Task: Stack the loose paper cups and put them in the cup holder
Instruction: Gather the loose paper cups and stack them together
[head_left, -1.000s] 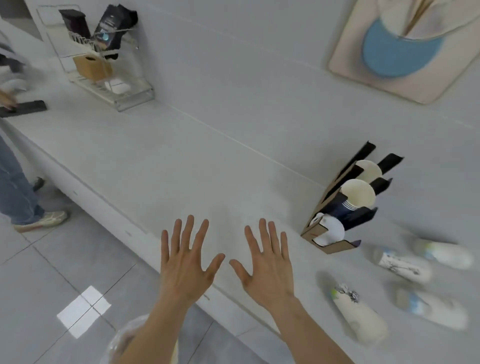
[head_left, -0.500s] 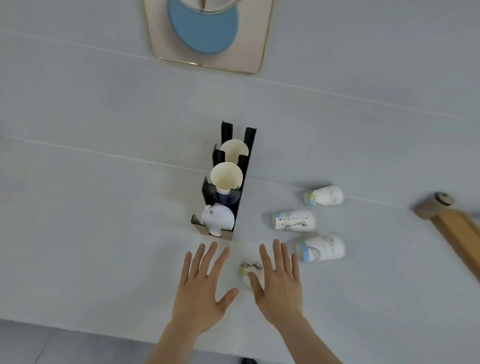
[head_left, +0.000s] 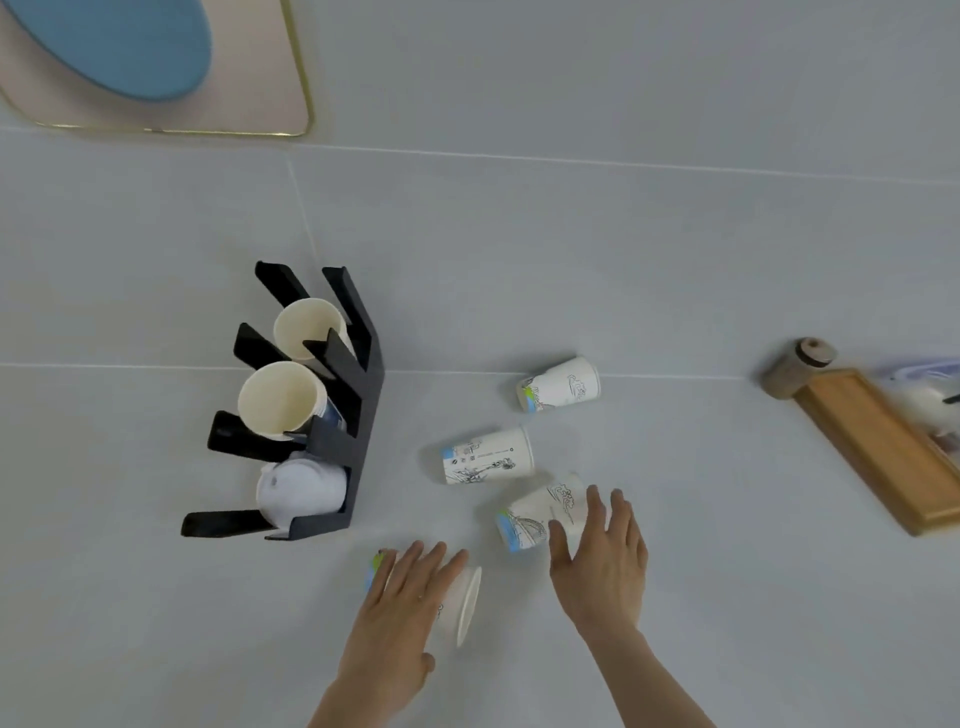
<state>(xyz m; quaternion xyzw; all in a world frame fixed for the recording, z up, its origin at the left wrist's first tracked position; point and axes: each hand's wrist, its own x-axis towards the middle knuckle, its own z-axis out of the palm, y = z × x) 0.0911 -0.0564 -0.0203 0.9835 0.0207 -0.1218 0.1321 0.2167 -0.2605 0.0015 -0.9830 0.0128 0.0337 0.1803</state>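
Several white printed paper cups lie on their sides on the grey counter. My left hand lies flat over the nearest cup, fingers straight, thumb on its near side. My right hand reaches over a second cup, fingers spread, thumb touching its side. Two more cups, a middle cup and a far cup, lie beyond, untouched. The black tiered cup holder stands to the left, holding two cream cup stacks and a white piece in its lowest slot.
A wooden tray with a round wooden cylinder at its far end lies at the right. A framed picture hangs on the grey wall at the upper left.
The view has swung right and closer to the cups. My left hand came down onto the nearest cup, and my right hand moved right to the cup beside it.
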